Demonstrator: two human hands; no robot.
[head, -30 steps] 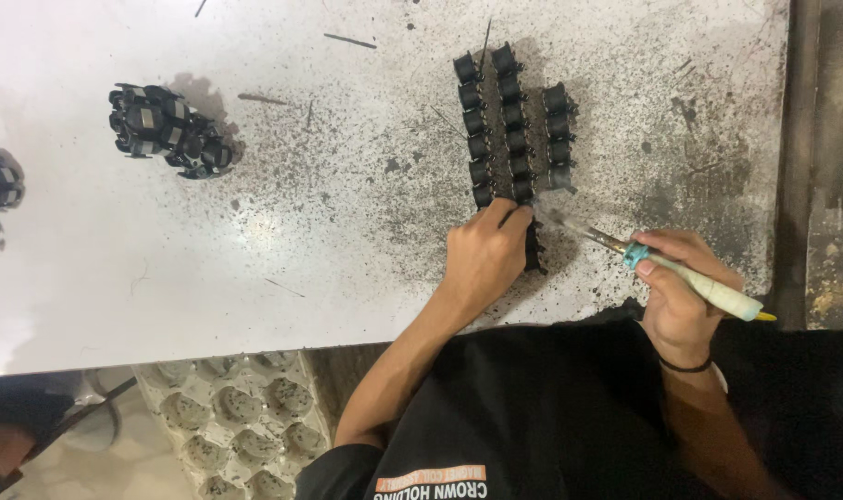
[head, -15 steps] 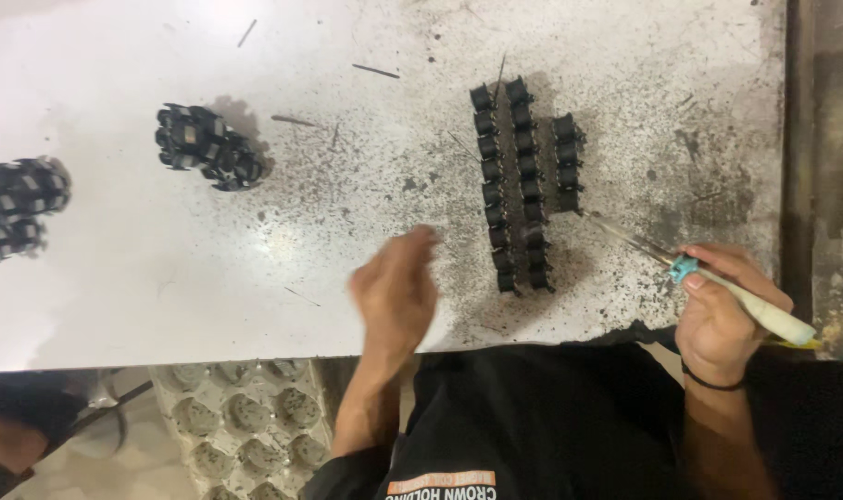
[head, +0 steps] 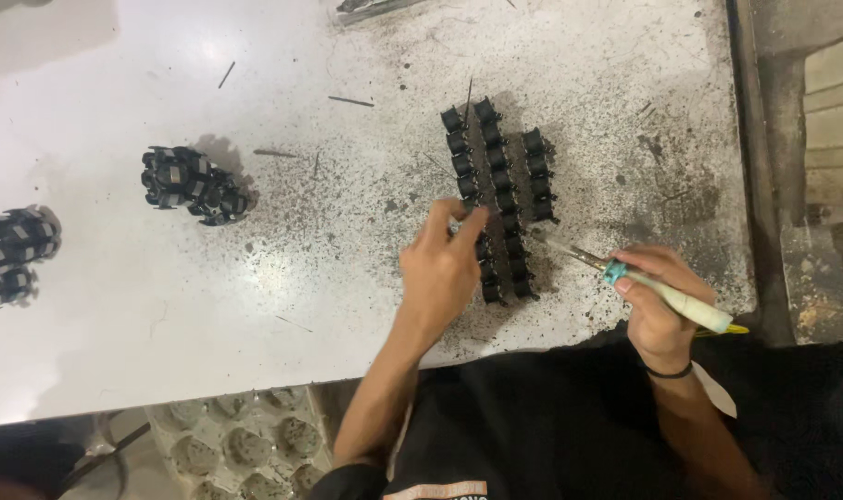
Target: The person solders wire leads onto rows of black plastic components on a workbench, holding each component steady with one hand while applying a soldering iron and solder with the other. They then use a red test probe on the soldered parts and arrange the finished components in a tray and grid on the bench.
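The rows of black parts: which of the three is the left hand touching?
The leftmost row. The left hand's fingertips lie on it; the middle row and short right row are untouched.

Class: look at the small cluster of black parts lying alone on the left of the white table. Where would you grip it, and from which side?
Grip the cluster of black parts across its short width, coming from above. It lies flat on the white table, elongated from upper left to lower right, with bare table all round, so fingers can probably close on both long flanks.
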